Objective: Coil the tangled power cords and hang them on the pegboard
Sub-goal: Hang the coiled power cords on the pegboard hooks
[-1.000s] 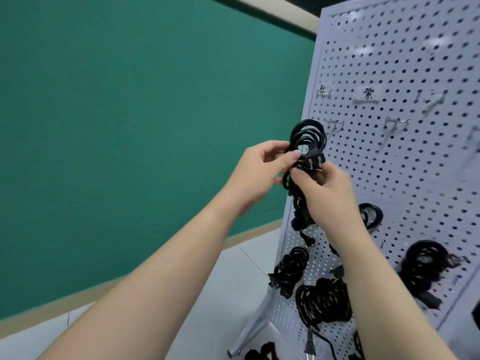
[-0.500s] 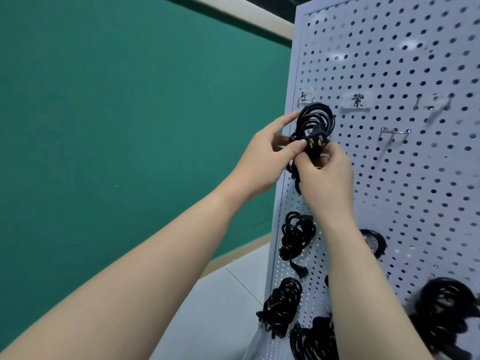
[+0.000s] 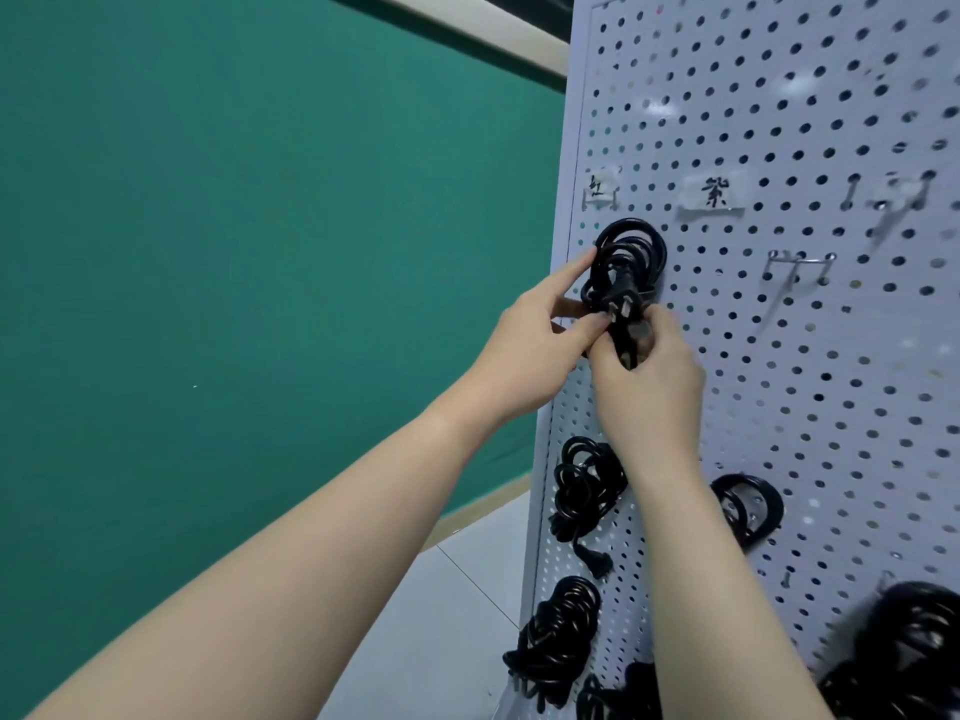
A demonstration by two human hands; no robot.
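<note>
Both hands meet at the coiled black power cord (image 3: 626,262), held against the upper left corner of the grey pegboard (image 3: 779,356). The left hand (image 3: 535,350) has its forefinger stretched up along the coil's left side and its thumb pressed near the plug (image 3: 777,318), whose prongs face the camera. The right hand (image 3: 649,376) curls its fingers round the cord just below the plug. Above the coil sit two taped labels: a left label (image 3: 601,190) (handwriting blurred, unreadable) and a right label (image 3: 714,194) reading "紫". Right of the coil juts a bare metal hook (image 3: 797,262). Below the coil hang more coiled cords (image 3: 584,491).
</note>
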